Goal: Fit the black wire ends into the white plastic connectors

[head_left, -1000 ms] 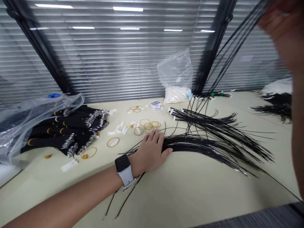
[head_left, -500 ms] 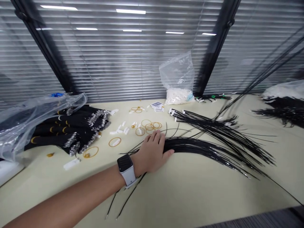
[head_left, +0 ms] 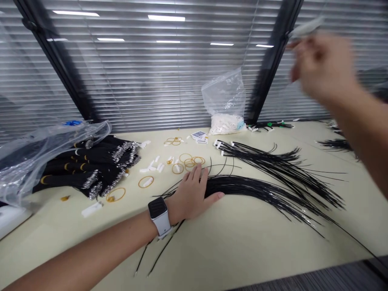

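Note:
My left hand (head_left: 190, 194) lies flat on a curved bundle of thin black cables (head_left: 257, 192), pinning it to the table near the bundle's thick end. Some cable ends run out below my wrist toward the table's front edge. My right hand (head_left: 323, 66) is raised high at the upper right, motion-blurred, with a white plastic strip (head_left: 306, 28) pinched at its fingertips. A second fan of black cables (head_left: 273, 165) lies just behind the first, its white-tipped ends to the left, and neither hand touches it.
Left of my hand are gold rubber bands (head_left: 189, 162), small white tags (head_left: 156, 165) and black folded fabric with silver tinsel (head_left: 91, 169), partly under clear plastic (head_left: 33, 159). A bag of white pieces (head_left: 226, 109) and a small card stack (head_left: 199, 136) stand by the window blinds.
My right hand no longer has black cables hanging from it and is now up at the upper right with a white strip. My left hand stays in place on the bundle.

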The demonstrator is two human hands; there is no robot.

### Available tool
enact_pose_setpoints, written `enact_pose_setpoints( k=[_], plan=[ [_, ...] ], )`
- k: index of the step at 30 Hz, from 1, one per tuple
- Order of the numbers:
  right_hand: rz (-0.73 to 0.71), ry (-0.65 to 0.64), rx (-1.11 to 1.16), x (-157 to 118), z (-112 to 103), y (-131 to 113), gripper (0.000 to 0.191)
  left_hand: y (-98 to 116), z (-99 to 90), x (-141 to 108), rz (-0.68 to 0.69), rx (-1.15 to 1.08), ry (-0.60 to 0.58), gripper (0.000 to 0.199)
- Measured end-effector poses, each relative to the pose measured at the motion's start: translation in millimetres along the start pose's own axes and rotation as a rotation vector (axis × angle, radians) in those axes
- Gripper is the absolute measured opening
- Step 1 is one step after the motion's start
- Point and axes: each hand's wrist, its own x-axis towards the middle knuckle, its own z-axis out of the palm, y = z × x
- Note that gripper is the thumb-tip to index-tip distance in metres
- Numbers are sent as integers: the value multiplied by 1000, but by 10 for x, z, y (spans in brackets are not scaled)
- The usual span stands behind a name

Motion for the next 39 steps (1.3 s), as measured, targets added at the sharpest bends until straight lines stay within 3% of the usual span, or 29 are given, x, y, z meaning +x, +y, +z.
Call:
enact_pose_setpoints(
  k=[2, 4, 7, 9, 11, 13, 15, 17, 22, 25, 28, 34, 39],
  plan=[
    [-194, -233, 54, -195, 279, -129, 54, 35, -70, -8, 13, -8, 61, 79],
    [-338, -447, 102, -497, 619, -312, 33, 81, -175, -34, 41, -19, 107, 76],
    [-535, -719, 194, -987, 1015, -589, 19, 105, -371, -133, 94, -38, 122, 54],
    [-649, -823, 279, -1248, 1139, -723, 10, 43, -494, -240, 81, -39, 147, 38],
    [-696, -858, 353, -1434, 1184, -804, 11, -94, -578, -362, 5, -40, 208, 28],
    [-702, -860, 394, -1558, 1204, -846, 18, -279, -610, -479, -103, -58, 243, 31],
    [-708, -856, 406, -1641, 1231, -870, 21, -456, -595, -569, -173, -146, 204, 33],
    [-725, -839, 397, -1695, 1265, -892, 21, -578, -561, -623, -207, -279, 125, 22],
    [-673, -618, 298, -1780, 1219, -950, 28, -667, -538, -635, -271, -451, 47, 26],
    [-784, -570, 328, -1878, 1091, -977, 28, -712, -541, -620, -277, -477, 23, 28],
    [-945, -694, 394, -2006, 1008, -996, 20, -766, -513, -626, -276, -497, 17, 26],
    [-763, -973, 417, -2067, 1037, -1061, 11, -760, -466, -743, -334, -539, -59, 19],
    [-752, -1050, 421, -2013, 1014, -1136, 11, -772, -442, -840, -384, -607, -85, 20]
  ],
)
